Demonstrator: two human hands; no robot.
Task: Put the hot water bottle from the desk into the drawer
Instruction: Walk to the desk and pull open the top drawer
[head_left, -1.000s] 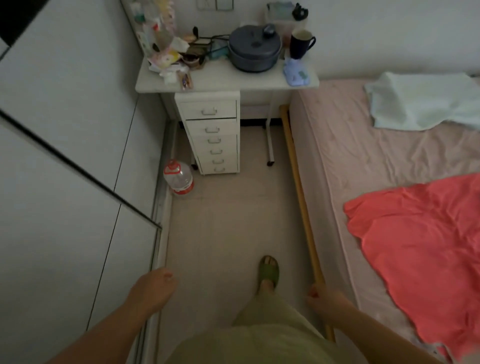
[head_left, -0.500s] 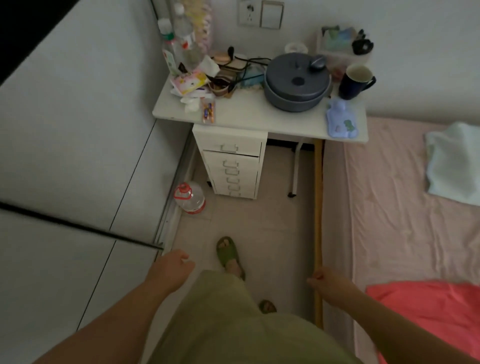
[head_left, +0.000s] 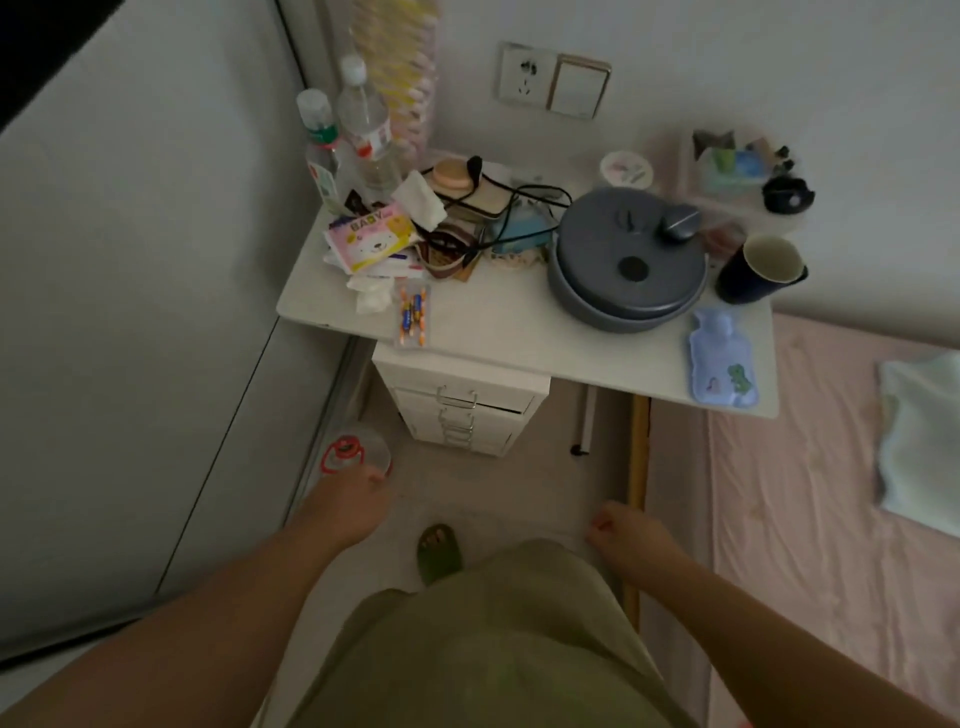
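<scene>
A small pale blue hot water bottle (head_left: 722, 361) lies flat at the front right corner of the white desk (head_left: 498, 322). Under the desk stands a white drawer unit (head_left: 462, 410) with metal handles; its drawers look closed, the top one perhaps slightly ajar. My left hand (head_left: 348, 506) hangs low above the floor, fingers loosely curled, holding nothing. My right hand (head_left: 631, 538) hangs low beside the bed edge, fingers curled into a loose fist, empty. Both hands are well short of the desk.
A grey lidded pot (head_left: 628, 260), dark mug (head_left: 761, 267), water bottles (head_left: 363, 130), wipes pack (head_left: 371, 239) and cables crowd the desk. A large water jug (head_left: 358, 457) stands on the floor left. White wardrobe (head_left: 130, 312) at left, pink bed (head_left: 831, 493) at right.
I have walked closer to the desk; it now fills the upper view. Both hands stay low at my sides and empty.
</scene>
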